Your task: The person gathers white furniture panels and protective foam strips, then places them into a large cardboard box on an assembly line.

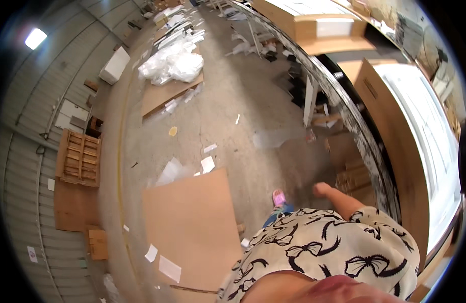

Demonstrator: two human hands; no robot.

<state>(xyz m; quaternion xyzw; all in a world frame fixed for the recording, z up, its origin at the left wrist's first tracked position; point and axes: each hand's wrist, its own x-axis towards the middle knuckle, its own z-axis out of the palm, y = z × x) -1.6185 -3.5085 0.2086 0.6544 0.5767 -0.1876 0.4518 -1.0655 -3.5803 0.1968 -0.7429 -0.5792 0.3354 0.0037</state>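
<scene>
My right hand (322,190) hangs at my side below a short sleeve of a cream shirt with black bows (334,247). Its fingers are curled closed and nothing shows in it. It is beside the speckled edge of a long workbench (367,151) and touches nothing. My foot in a pink shoe (278,197) stands on the concrete floor just left of the hand. A large flat cardboard sheet (192,227) lies on the floor to the left of the foot. My left hand is out of sight.
A big brown cardboard box (389,131) lies on the bench. Clear plastic bags (175,63) are piled on another cardboard sheet farther off. A wooden pallet (80,157) and a white box (114,65) stand by the corrugated wall. Paper scraps (208,164) litter the floor.
</scene>
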